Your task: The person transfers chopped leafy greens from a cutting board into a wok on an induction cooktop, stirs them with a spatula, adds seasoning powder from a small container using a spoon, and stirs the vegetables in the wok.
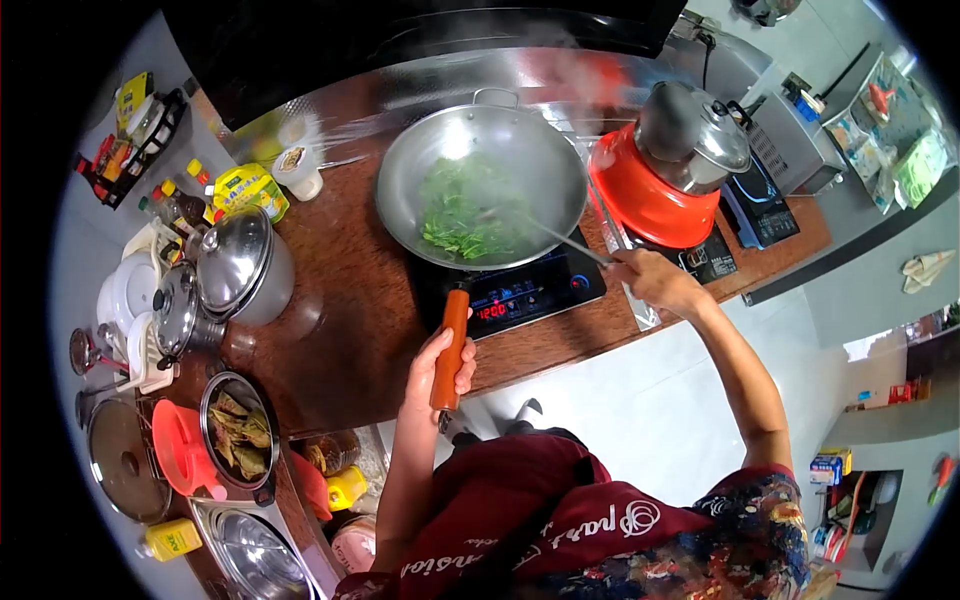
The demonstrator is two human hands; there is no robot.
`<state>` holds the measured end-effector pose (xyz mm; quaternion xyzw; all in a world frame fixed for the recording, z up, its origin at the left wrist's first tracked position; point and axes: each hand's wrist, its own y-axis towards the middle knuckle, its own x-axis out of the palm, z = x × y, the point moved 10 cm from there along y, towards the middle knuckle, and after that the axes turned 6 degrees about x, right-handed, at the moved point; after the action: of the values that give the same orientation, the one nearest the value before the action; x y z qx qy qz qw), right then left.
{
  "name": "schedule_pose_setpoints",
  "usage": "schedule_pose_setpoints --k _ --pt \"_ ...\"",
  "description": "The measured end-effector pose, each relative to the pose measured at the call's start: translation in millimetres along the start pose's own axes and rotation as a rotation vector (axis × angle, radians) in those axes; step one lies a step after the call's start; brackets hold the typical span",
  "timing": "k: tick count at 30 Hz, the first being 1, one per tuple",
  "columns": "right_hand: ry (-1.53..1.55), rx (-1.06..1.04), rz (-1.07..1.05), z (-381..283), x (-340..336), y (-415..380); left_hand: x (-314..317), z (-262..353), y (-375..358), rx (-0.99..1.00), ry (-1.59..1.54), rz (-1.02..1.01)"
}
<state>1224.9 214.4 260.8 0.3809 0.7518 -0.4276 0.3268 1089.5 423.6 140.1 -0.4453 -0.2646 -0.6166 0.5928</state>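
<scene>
A large metal wok (400,190) sits on a black induction cooker (540,295) with a lit red display. Chopped green leaves (455,220) lie in the wok under rising steam. My left hand (437,362) is wrapped round the wok's wooden handle (450,350). My right hand (655,282) grips the metal handle of a utensil (565,238); its far end is in the wok among the greens, blurred by steam.
To the right, a steel pot (690,140) stands on a red base (650,200). Lidded pots (240,265), bottles and a yellow pouch (248,190) are at the left. A pan of brownish leaves (240,430) and a sink bowl (255,555) are lower left.
</scene>
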Motion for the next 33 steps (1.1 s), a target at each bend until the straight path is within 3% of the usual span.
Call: schedule_pose_setpoints --k 2,5,8,9,12,14,16,18,21,25,33 --pt "-0.147 -0.186 0.182 19.1 -2.4 11.8 -0.4 1.6 0.3 0.001 0.009 0.005" --pt "-0.146 -0.286 0.210 13.3 -15.6 -4.6 -1.2 -0.3 -0.1 -0.008 0.011 0.020" --pt "-0.084 0.149 -0.141 -7.1 -17.4 -35.1 -0.3 0.9 -0.6 -0.004 0.024 0.022" --pt "-0.056 0.163 -0.208 -21.5 -14.7 -41.6 0.2 1.4 -0.5 -0.003 0.029 0.021" --pt "-0.231 -0.221 0.075 -6.2 5.2 9.5 -1.1 0.1 0.9 -0.011 0.049 0.008" --pt "-0.271 -0.280 0.252 -5.6 13.4 36.8 -1.2 -1.4 -0.1 -0.013 0.043 0.008" --pt "-0.412 -0.255 0.264 -20.7 28.0 43.5 -0.1 0.2 -0.3 -0.014 0.023 0.015" --pt "-0.229 -0.153 0.156 -16.9 32.8 37.1 0.2 1.1 0.8 -0.011 0.028 0.008" --pt "-0.302 -0.089 0.009 -17.3 14.8 7.0 -0.4 -0.1 0.8 -0.011 0.011 0.001" --pt "-0.474 -0.028 0.237 2.2 -13.9 9.7 -2.1 -2.0 0.7 -0.003 0.051 0.017" --pt "-0.274 -0.090 0.283 -28.0 26.1 62.5 -3.2 -1.3 0.8 -0.005 0.031 0.001"
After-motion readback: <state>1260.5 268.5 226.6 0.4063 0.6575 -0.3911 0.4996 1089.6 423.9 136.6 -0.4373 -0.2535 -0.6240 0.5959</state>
